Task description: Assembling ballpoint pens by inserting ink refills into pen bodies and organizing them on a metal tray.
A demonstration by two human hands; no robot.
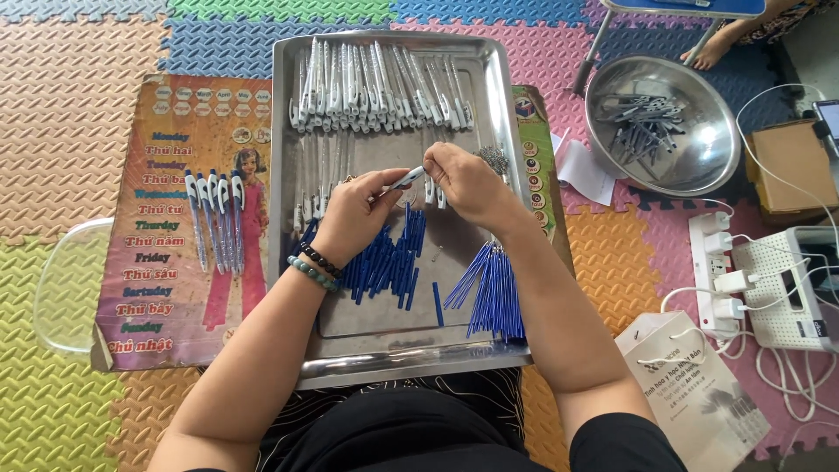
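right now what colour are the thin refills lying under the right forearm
Blue. The bundle of thin refills fans out on the steel tray, clearest in the head view.

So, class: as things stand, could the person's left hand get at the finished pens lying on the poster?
Probably yes. The finished pens lie uncovered on the poster, just beyond the tray's left rim. But the left hand is busy holding a pen with the right hand.

— Underfoot: interlocking foam mats (70, 96), orange, green, blue, pink, all bright in even daylight.
— Far right: round steel bowl (662, 122) on pink tiles, white power strip (718, 271) trailing cables, paper bag (699, 393) lying flat.
— Top edge: blue stool (690, 9) on metal legs.
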